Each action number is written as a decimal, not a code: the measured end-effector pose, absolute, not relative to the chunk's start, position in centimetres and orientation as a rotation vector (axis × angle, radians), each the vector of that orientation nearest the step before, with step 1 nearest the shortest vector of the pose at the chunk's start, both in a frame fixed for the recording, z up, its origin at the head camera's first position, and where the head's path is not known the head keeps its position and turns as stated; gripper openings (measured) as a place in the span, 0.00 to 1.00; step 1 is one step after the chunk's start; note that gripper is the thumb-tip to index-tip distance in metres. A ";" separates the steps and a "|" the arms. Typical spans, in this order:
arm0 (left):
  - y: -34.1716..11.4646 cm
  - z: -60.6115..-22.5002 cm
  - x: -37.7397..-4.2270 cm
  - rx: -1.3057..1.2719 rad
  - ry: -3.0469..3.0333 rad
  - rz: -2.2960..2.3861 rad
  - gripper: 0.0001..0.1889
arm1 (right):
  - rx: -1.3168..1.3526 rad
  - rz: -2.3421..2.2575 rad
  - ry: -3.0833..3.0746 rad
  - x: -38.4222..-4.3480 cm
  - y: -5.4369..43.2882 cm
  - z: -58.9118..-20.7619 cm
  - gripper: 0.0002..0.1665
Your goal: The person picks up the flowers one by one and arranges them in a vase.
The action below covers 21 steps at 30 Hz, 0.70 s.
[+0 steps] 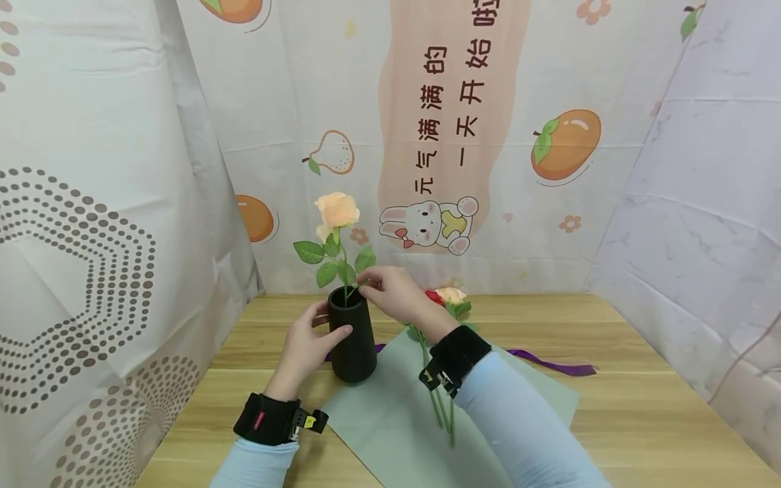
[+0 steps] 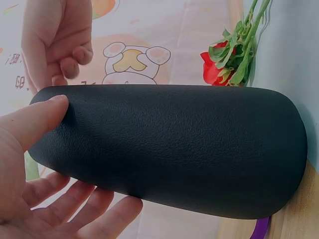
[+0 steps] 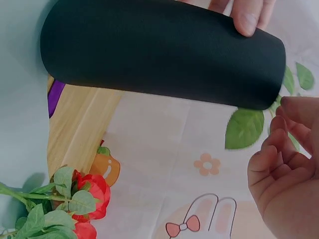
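Observation:
A tall black vase [image 1: 352, 342] stands on the table, with a peach rose [image 1: 337, 210] upright in it. My left hand [image 1: 310, 346] grips the vase from the left, its thumb on the near side and its fingers round the far side. In the left wrist view the thumb [image 2: 47, 117] lies close to the rim. My right hand [image 1: 393, 291] is at the rim's right side, thumb and index finger pinching the rose low, near its green leaves [image 3: 245, 128]. The exact pinched spot is hidden by the fingertips.
Right of the vase, red roses [image 3: 94, 196] and another peach rose [image 1: 451, 295] lie on a sheet of grey-green paper [image 1: 390, 413], stems toward me. A purple ribbon [image 1: 558, 367] sticks out from under the paper. A printed curtain [image 1: 293, 88] hangs behind the wooden table [image 1: 634, 407].

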<state>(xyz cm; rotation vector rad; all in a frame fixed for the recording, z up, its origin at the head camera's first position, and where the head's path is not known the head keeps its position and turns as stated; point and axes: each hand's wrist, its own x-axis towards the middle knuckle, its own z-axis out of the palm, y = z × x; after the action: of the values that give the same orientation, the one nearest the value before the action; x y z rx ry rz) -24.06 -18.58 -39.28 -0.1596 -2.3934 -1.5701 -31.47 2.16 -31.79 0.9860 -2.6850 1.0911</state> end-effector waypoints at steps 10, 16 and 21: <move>-18.5 -39.4 -24.1 -0.154 -2.391 -1.559 0.34 | 1.031 1.313 -2.520 -31.0 5.7 -31.9 0.08; -18.6 -39.4 -24.1 -0.150 -2.390 -1.557 0.34 | 1.021 1.349 -2.434 -30.2 7.3 -32.1 0.05; -18.6 -39.4 -24.1 -0.150 -2.394 -1.560 0.34 | 1.033 1.312 -2.365 -29.3 8.2 -32.2 0.04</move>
<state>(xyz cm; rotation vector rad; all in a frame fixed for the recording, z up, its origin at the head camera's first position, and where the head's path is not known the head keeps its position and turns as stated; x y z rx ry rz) -24.11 -18.57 -39.38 -0.1496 -2.3944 -1.5596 -29.30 8.15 -32.18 1.0329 -2.3651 1.3115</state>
